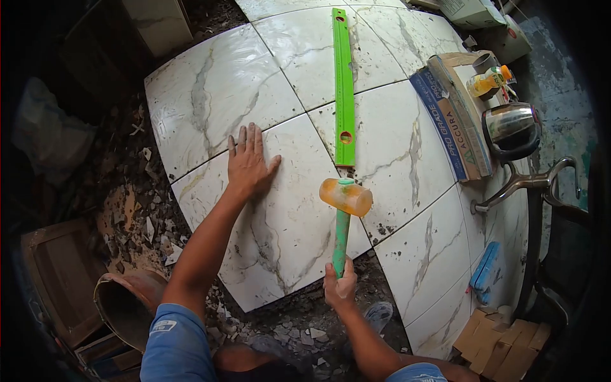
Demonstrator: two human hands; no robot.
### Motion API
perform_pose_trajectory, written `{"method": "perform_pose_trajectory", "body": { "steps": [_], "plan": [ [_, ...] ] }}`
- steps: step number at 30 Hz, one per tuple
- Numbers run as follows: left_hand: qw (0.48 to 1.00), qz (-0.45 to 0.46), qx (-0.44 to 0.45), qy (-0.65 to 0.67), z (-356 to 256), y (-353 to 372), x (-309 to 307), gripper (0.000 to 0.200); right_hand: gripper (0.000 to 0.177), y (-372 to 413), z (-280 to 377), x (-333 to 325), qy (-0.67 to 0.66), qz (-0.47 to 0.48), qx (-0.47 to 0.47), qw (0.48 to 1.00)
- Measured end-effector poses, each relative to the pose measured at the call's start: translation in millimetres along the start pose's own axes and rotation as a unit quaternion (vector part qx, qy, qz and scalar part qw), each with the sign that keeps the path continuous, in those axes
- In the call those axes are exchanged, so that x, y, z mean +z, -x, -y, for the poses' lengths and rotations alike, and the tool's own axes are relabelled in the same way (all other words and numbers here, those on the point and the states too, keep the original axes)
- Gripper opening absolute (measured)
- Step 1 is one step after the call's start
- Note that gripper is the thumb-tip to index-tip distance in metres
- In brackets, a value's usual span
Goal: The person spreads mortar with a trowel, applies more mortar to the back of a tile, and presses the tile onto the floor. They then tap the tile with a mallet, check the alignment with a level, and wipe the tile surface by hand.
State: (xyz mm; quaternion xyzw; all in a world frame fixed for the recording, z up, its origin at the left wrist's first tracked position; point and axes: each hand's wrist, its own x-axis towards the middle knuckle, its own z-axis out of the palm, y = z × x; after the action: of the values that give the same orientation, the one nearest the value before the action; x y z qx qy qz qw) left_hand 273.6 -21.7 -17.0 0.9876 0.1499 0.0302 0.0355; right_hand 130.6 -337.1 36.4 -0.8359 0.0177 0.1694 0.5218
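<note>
My left hand [250, 164] lies flat with fingers spread on a white marble-patterned floor tile [280, 216], near its far edge. In my right hand [340, 286] is the green handle of a rubber mallet [345, 196] with an amber, see-through head. The mallet head is over the right part of the same tile. Just beyond it, a bright green spirit level [344, 89] rests lengthwise across the tiles, its near end close to the mallet head. Dark joints show between this tile and its neighbours.
Rubble [153, 210] lies along the left and near edges of the tiles. A bucket [127, 305] stands lower left. On the right are a cardboard tile box [452, 118], a juice bottle [489, 81], a metal kettle [512, 130], a chair frame [531, 184] and a blue packet [485, 267].
</note>
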Motion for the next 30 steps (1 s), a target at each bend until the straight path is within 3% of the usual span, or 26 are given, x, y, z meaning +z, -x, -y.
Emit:
{"method": "perform_pose_trajectory", "body": {
  "steps": [4, 6, 9, 14, 18, 20, 24, 26, 30],
  "plan": [
    [0.995, -0.046, 0.078, 0.048, -61, -66, 21, 0.091, 0.045, 6, 2, -14, -0.028, -0.040, 0.060, 0.997],
    [0.998, -0.023, 0.038, 0.036, -76, -79, 19, 0.091, 0.046, 6, 5, -23, -0.028, -0.042, 0.060, 0.997],
    [0.995, -0.044, 0.066, 0.053, -68, -76, 24, 0.090, 0.046, 0, -8, -40, 0.027, -0.063, 0.046, 0.997],
    [0.997, 0.009, 0.071, 0.013, -59, -65, 10, 0.090, 0.040, -24, 8, -80, 0.114, -0.103, 0.041, 0.987],
    [0.997, 0.020, 0.069, -0.001, -57, -64, 10, 0.084, 0.042, 1, 15, -67, 0.242, -0.138, -0.116, 0.953],
    [0.997, 0.016, 0.072, -0.002, -54, -67, 10, 0.080, 0.041, 18, 9, -45, 0.242, -0.116, -0.165, 0.949],
    [0.997, 0.034, 0.067, -0.018, -55, -66, 11, 0.076, 0.041, 41, -13, -20, 0.319, 0.007, -0.042, 0.947],
    [0.997, 0.014, 0.069, -0.015, -54, -67, 16, 0.078, 0.042, 43, -18, -17, 0.303, -0.032, -0.065, 0.950],
    [0.998, 0.010, 0.065, -0.025, -55, -66, 15, 0.078, 0.042, 42, -19, -22, 0.343, -0.008, -0.044, 0.938]
  ]
}}
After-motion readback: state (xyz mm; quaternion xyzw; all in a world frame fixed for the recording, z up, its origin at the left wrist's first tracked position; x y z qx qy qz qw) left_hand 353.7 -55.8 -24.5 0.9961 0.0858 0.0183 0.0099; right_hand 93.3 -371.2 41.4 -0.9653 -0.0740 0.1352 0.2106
